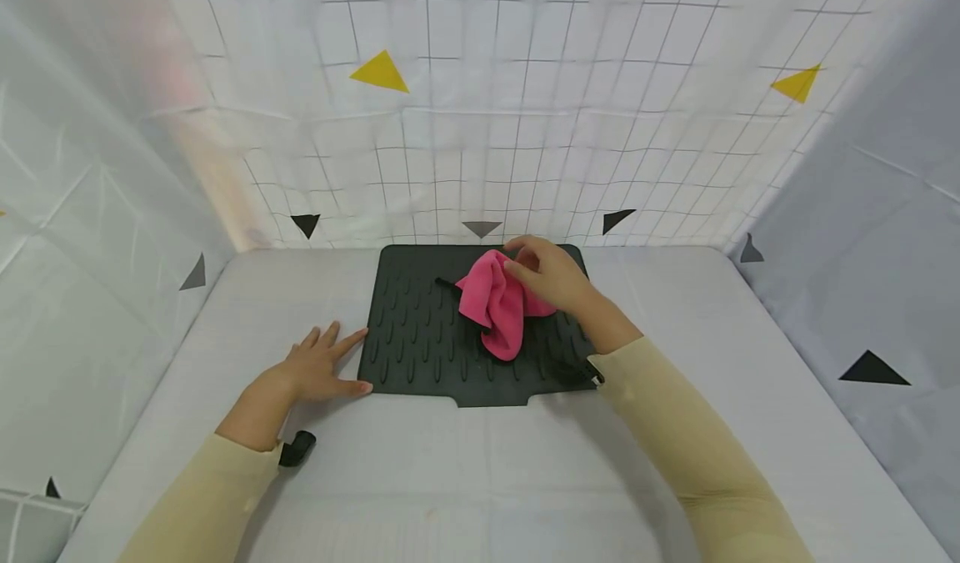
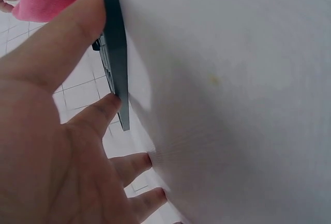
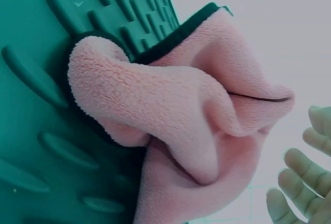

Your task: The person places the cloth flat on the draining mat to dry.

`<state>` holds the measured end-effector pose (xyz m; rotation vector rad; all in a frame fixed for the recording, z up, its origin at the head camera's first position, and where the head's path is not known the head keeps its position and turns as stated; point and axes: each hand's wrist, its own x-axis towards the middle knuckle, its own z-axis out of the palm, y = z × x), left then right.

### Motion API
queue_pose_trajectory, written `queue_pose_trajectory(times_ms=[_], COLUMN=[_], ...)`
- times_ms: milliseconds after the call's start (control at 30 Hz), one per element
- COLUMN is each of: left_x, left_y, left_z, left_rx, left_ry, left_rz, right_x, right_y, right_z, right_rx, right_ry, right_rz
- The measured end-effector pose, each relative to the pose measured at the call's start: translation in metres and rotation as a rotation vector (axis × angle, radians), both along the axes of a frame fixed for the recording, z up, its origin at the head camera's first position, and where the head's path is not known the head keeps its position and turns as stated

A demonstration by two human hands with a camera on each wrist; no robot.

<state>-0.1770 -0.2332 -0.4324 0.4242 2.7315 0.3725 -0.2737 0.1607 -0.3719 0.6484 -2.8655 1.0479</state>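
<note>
A crumpled pink cloth with dark edging (image 1: 491, 304) lies heaped on a dark ribbed mat (image 1: 435, 384) in the head view. My right hand (image 1: 557, 275) hovers at the cloth's upper right side, fingers loosely bent. The right wrist view shows those fingers (image 3: 292, 182) apart from the fuzzy cloth (image 3: 170, 94), with nothing between them. On the mat's left edge rest the thumb and forefinger of my left hand (image 1: 315, 369), its fingers spread. Seen from the left wrist, the thumb (image 2: 77, 32) touches the mat's side (image 2: 115, 53), and other fingertips press the white surface.
The mat lies on a white-covered table (image 1: 390, 480), near its back edge. A white gridded curtain (image 1: 480, 87) with yellow and black triangles hangs behind. Pale sheets (image 1: 862, 238) close off both sides. Each wrist bears a small black device (image 1: 297, 449).
</note>
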Motion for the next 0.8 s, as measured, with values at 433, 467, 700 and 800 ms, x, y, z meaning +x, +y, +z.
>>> queue_pose_trajectory(times_ms=[433,467,700,800], left_x=[-0.002,-0.002,-0.001,-0.001], left_y=[0.001,0.001,0.000,0.001], left_z=[-0.001,-0.001,0.001,0.002], left_rx=[-0.004,-0.001,-0.005,-0.003], left_ry=[0.006,0.009,-0.002,-0.011], left_rz=[0.001,0.000,0.011,0.013], right_x=[0.014,0.015,0.019,0.022], right_y=[0.028,0.031,0.043,0.048], right_z=[0.003,0.003,-0.004,-0.007], right_rx=[-0.064,-0.065,-0.081,-0.091], right_ry=[0.062,0.063,0.075,0.080], right_rz=[-0.034,-0.040,-0.053,-0.062])
